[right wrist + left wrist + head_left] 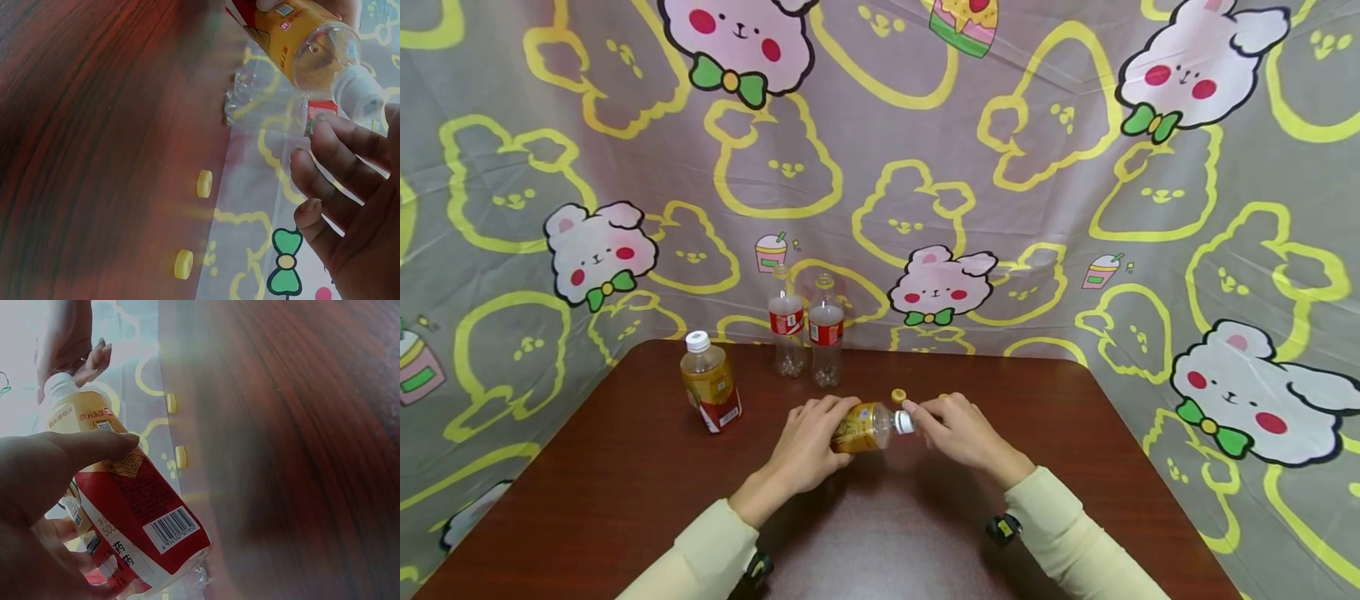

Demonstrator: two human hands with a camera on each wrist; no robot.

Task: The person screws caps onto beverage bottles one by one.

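Note:
My left hand [808,442] grips a clear plastic bottle [859,428] with a gold and red label, lying tilted above the table, neck toward the right. Its label and barcode [170,529] show in the left wrist view, with the thumb across the front. A white cap [359,94] sits on the bottle's neck. Close beside that cap is my right hand [958,429], its fingers [331,147] loosely bent and spread; whether the thumb touches the cap is hard to tell. A second gold and red bottle [712,385], white-capped, stands upright at the left.
Two clear bottles with red labels, one [787,325] beside the other [826,333], stand uncapped at the back of the brown table [625,500]. Two yellow caps lie behind my hands, one [204,184] near the other [184,264]. A patterned curtain [865,125] hangs around the table.

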